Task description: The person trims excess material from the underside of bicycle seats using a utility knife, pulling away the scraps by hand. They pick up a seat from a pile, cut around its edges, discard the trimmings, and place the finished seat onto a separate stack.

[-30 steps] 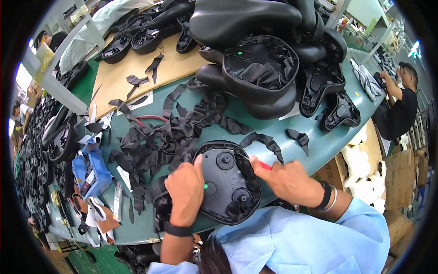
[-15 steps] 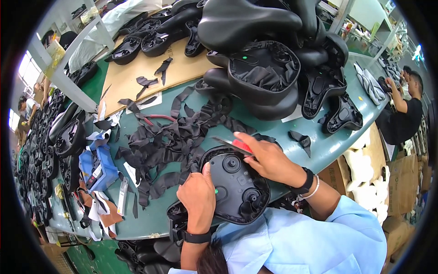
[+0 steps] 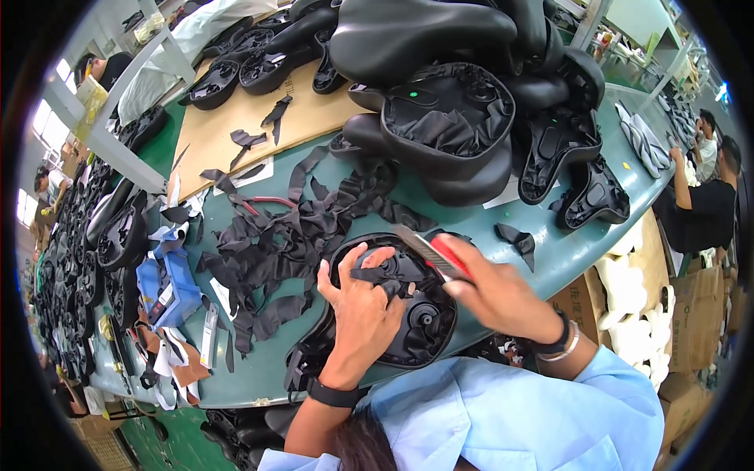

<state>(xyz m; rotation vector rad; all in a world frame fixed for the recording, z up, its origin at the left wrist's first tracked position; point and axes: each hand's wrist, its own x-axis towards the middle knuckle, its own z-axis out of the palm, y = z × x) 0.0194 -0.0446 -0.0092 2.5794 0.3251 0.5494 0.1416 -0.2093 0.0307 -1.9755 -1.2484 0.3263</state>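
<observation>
A black bicycle saddle (image 3: 425, 322) lies underside up at the table's near edge, its base plate and round mounts showing. My left hand (image 3: 363, 318) is over it, fingers curled around a loose strip of black cover material (image 3: 393, 272). Some of that grip is hidden by the fingers themselves. In my right hand (image 3: 499, 294) is a red-handled utility knife (image 3: 448, 256), its silver blade pointing up and left, just above the saddle's far right rim. Black offcut strips (image 3: 263, 239) lie heaped beyond the left hand.
Black saddles (image 3: 448, 125) are piled at the back. At left stand a blue plastic bin (image 3: 174, 286) and a pale box cutter (image 3: 210, 336). A red-handled tool (image 3: 267, 202) lies among the offcuts. White saddle-shaped pads (image 3: 624, 290) lie right, where a co-worker (image 3: 707, 196) sits.
My left hand has moved from the saddle's left rim up and right across it, now gripping a black strip. The right hand and knife have shifted slightly right and nearer.
</observation>
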